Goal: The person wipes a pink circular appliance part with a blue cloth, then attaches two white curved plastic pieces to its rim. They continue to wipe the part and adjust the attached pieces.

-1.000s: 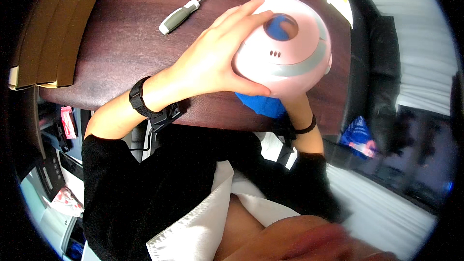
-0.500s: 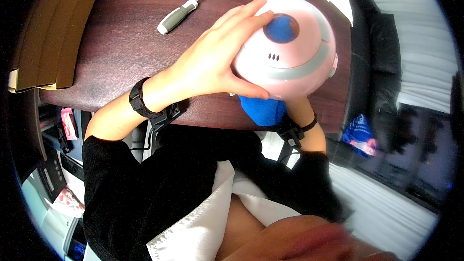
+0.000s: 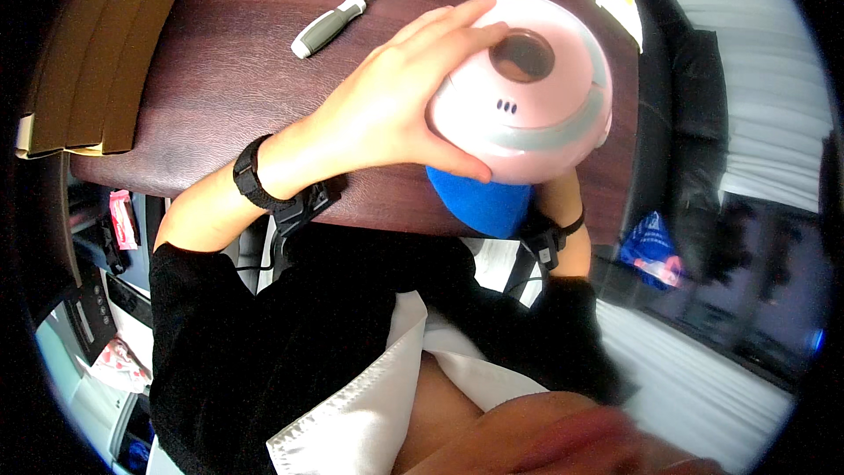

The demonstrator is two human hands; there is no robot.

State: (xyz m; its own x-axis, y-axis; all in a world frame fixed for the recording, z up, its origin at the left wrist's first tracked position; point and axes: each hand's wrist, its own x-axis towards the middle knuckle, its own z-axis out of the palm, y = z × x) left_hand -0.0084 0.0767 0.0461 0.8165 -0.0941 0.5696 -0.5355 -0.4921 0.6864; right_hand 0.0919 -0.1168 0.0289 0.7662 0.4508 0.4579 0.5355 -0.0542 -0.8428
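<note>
The rounded, pale-pink plastic shell [image 3: 536, 114] with a curved grey band is in the left hand [image 3: 418, 92], which is spread wide and grips its left side above the dark-brown worktop [image 3: 237, 97]. The right hand is hidden behind the shell, only its wrist [image 3: 557, 200] showing, so its hold cannot be told; a bright-blue, cloth-like piece [image 3: 482, 204] shows at the shell's near edge, and a grey-and-white-handled screwdriver [image 3: 332, 26] lies beyond its left side.

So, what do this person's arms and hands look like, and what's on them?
The left hand is bare; the right hand is hidden. Black sleeves end near the elbows. A black strap circles the left wrist, with a dark, boxy device beneath. The right wrist wears a similar black band.
</note>
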